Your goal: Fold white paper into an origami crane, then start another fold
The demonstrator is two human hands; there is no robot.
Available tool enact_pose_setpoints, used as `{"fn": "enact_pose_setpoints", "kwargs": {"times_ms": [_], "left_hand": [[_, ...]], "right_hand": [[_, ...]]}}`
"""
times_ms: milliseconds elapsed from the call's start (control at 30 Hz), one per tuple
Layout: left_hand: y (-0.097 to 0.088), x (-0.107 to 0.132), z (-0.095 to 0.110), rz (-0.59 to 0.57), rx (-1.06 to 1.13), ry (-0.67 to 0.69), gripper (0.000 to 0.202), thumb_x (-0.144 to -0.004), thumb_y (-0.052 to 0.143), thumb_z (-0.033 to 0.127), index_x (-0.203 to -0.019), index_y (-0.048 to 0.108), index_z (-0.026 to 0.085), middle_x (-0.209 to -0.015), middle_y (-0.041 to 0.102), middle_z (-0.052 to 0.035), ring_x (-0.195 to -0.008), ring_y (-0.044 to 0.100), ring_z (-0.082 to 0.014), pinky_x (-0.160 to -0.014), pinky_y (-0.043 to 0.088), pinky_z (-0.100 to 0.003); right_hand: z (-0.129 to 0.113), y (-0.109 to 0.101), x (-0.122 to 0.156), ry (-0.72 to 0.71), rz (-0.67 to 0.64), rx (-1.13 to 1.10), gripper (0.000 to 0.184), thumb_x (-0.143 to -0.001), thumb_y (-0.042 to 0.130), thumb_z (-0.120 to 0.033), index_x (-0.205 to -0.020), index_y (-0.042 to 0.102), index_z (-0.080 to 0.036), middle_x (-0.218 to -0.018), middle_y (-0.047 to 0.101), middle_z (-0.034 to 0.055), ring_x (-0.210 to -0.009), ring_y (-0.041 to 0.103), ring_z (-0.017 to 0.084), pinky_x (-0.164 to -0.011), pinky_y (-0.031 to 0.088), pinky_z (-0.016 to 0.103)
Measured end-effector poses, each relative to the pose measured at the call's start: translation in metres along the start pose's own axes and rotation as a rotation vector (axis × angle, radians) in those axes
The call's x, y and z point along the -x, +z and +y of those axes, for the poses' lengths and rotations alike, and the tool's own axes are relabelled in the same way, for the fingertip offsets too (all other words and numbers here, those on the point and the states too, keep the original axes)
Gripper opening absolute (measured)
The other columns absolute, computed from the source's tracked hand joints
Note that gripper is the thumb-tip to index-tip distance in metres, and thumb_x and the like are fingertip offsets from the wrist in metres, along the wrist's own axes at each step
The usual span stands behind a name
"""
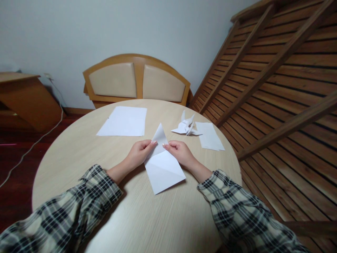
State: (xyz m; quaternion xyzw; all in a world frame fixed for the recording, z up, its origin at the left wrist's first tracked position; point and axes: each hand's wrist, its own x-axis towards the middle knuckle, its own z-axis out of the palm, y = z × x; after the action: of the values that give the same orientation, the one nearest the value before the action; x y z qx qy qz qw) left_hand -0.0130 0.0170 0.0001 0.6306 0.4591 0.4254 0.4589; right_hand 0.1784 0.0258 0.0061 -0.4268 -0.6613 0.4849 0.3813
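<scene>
A partly folded sheet of white paper (164, 167) is held between my two hands over the middle of the round table. Its far end comes to a point, and creases cross its wider near part. My left hand (139, 153) grips the left edge, thumb on top and fingers hidden beneath. On the right edge, my right hand (181, 151) pinches the paper the same way. The near corner hangs at or just above the tabletop; I cannot tell which.
A stack of white paper (123, 121) lies at the back left of the round table (65, 168). Folded paper cranes (185, 125) sit at the back right, beside cut paper strips (210, 135). Behind stand a padded headboard (137, 79) and, rightward, a slatted wooden frame (276, 105).
</scene>
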Motion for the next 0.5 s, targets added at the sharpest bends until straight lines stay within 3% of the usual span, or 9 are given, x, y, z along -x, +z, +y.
{"fn": "enact_pose_setpoints", "kwargs": {"times_ms": [300, 500], "left_hand": [[-0.0055, -0.0008, 0.0061, -0.003, -0.033, 0.043, 0.04, -0.081, 0.057, 0.05, -0.064, 0.062, 0.014, -0.059, 0.053, -0.0005, -0.054, 0.046, -0.0123, -0.05, 0.035, -0.025], [-0.004, -0.0024, 0.0023, 0.083, -0.055, 0.061, 0.041, -0.083, 0.055, 0.051, -0.062, 0.057, 0.016, -0.057, 0.047, 0.0016, -0.052, 0.04, -0.0112, -0.048, 0.03, -0.024]], "right_hand": [[0.0044, 0.0012, 0.0012, 0.068, -0.065, -0.008, 0.042, -0.078, 0.063, -0.056, -0.071, 0.06, -0.015, -0.067, 0.055, 0.0012, -0.059, 0.047, 0.012, -0.05, 0.032, 0.024], [0.0069, 0.0031, 0.0035, 0.076, -0.162, -0.01, 0.044, -0.078, 0.064, -0.058, -0.069, 0.058, -0.015, -0.065, 0.052, 0.0002, -0.058, 0.045, 0.011, -0.049, 0.029, 0.023]]}}
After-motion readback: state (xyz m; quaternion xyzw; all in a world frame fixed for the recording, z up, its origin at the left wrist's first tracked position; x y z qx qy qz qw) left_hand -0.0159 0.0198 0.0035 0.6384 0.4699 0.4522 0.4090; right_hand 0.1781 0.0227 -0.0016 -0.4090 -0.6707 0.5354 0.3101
